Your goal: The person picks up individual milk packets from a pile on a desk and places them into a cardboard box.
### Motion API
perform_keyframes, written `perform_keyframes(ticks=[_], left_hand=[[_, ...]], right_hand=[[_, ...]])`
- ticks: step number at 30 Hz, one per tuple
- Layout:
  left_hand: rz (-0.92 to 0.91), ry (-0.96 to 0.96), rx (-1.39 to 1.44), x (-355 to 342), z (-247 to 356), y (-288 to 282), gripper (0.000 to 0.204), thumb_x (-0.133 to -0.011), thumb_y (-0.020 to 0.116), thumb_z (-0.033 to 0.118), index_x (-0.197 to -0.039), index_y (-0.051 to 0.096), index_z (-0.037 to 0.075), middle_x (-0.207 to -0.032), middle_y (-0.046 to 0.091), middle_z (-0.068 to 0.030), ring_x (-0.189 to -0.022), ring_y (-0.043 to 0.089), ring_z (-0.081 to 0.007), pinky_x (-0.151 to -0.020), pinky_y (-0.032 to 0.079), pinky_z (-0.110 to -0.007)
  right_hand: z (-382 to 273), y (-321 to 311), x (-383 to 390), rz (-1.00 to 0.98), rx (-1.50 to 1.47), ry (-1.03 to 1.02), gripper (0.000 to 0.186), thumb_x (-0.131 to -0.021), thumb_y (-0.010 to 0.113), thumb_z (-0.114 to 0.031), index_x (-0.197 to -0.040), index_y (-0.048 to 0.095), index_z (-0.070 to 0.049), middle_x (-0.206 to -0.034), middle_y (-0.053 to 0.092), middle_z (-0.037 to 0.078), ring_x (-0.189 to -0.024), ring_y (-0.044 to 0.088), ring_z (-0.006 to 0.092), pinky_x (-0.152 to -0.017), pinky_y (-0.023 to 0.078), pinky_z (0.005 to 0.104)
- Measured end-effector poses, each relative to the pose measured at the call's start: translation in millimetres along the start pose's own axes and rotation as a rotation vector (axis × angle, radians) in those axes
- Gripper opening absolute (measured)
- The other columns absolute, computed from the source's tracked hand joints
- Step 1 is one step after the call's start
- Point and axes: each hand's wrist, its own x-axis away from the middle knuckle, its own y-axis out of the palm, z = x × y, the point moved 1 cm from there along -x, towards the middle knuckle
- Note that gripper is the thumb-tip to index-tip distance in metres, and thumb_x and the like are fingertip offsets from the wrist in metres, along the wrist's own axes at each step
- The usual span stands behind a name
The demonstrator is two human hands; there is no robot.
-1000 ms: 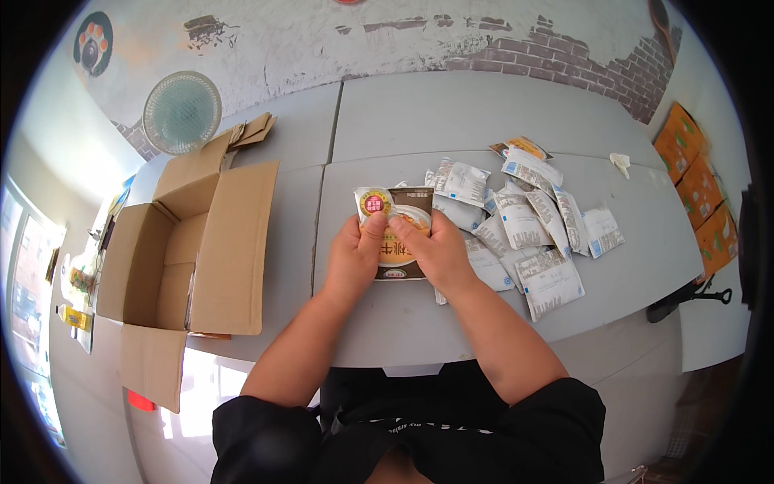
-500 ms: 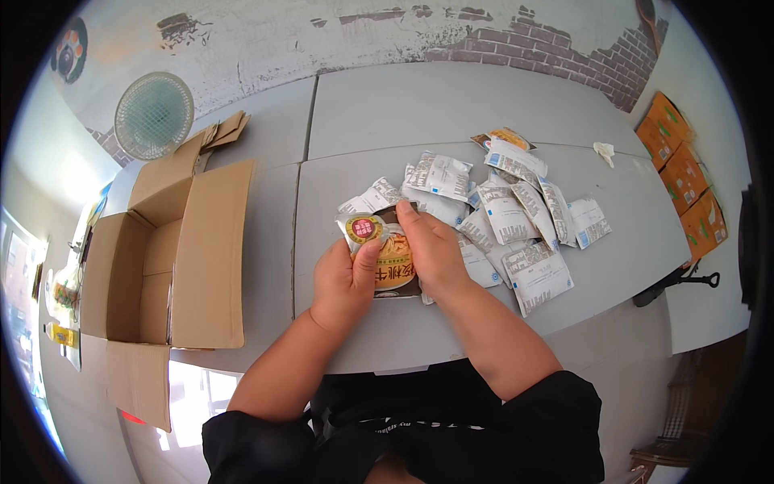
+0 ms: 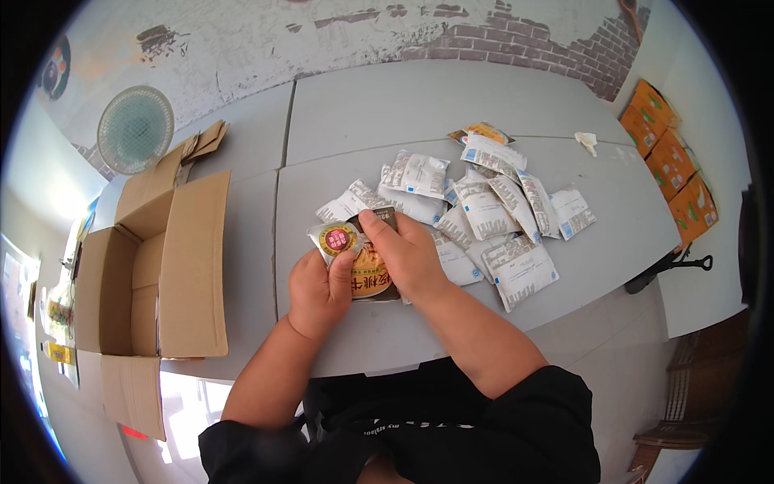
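Between my two hands, over the near part of the grey table point(image 3: 322, 343), is a brown and yellow food packet point(image 3: 371, 278) with a food picture on its front. Its upper left part shows silver with a round red emblem; I cannot tell whether that is a second packet or a folded corner. My left hand point(image 3: 313, 292) grips the left side, thumb on the front. My right hand point(image 3: 413, 256) closes on the right side, thumb near the top edge. Just beyond and to the right lies a loose heap of white and grey packets point(image 3: 520, 273).
An open cardboard box point(image 3: 193, 266) stands at the left, flaps spread. Behind it are folded cardboard point(image 3: 211, 139) and a round mesh-like green item point(image 3: 137, 129). Another brown and yellow packet point(image 3: 484, 131) lies behind the heap. A crumpled tissue point(image 3: 586, 143) and orange cartons point(image 3: 671, 165) are at the right.
The whole view has shifted slightly, so the table and box appear further left. Both hands keep their grip on the packet, with little change in pose.
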Motion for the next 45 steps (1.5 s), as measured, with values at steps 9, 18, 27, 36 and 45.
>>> perform_keyframes(ticks=[9,18,27,36,45], left_hand=[[0.088,-0.208,0.269,1.9,-14.1,1.3,0.037,-0.102,0.047,0.032,-0.102,0.059,-0.003,-0.088,0.064,-0.0071,-0.075,0.058,-0.014,-0.067,0.048,-0.028],[0.053,-0.17,0.407,-3.5,-37.1,-22.1,0.04,-0.104,0.041,0.033,-0.11,0.054,-0.005,-0.098,0.061,-0.0049,-0.084,0.055,-0.0089,-0.073,0.047,-0.024],[-0.182,-0.6,1.026,-29.3,-20.9,-29.4,0.036,-0.097,0.057,0.027,-0.116,0.056,-0.004,-0.107,0.063,-0.0108,-0.096,0.061,-0.0155,-0.084,0.049,-0.029],[0.039,-0.727,1.141,-19.2,-24.8,-18.1,0.028,-0.1,0.053,0.028,-0.099,0.06,0.001,-0.091,0.066,-0.0079,-0.077,0.063,-0.0133,-0.069,0.053,-0.028],[-0.034,-0.734,1.013,-23.7,-10.2,-16.2,0.038,-0.1,0.048,0.038,-0.104,0.058,0.001,-0.093,0.065,-0.009,-0.081,0.064,-0.0147,-0.072,0.052,-0.028]], right_hand=[[0.2,-0.2,-7.2,0.017,0.17,0.049,0.055,-0.092,0.058,-0.052,-0.08,0.061,0.001,-0.078,0.059,0.007,-0.072,0.052,0.0119,-0.065,0.046,0.0278],[6.2,9.3,2.2,-0.385,0.498,-0.043,0.047,-0.085,0.068,-0.047,-0.097,0.068,-0.002,-0.078,0.069,0.011,-0.073,0.065,0.0238,-0.068,0.05,0.0342],[8.0,17.3,10.6,-0.333,0.579,-0.23,0.035,-0.092,0.06,-0.039,-0.102,0.067,-0.006,-0.079,0.069,0.013,-0.075,0.067,0.0307,-0.068,0.051,0.0384],[5.9,22.5,16.7,-0.392,0.573,-0.258,0.036,-0.09,0.062,-0.041,-0.097,0.067,-0.006,-0.074,0.067,0.015,-0.072,0.065,0.0346,-0.065,0.05,0.0402],[9.5,19.9,12.4,-0.369,0.488,-0.22,0.041,-0.089,0.062,-0.045,-0.096,0.067,-0.005,-0.074,0.066,0.015,-0.072,0.064,0.0346,-0.065,0.049,0.0406]])
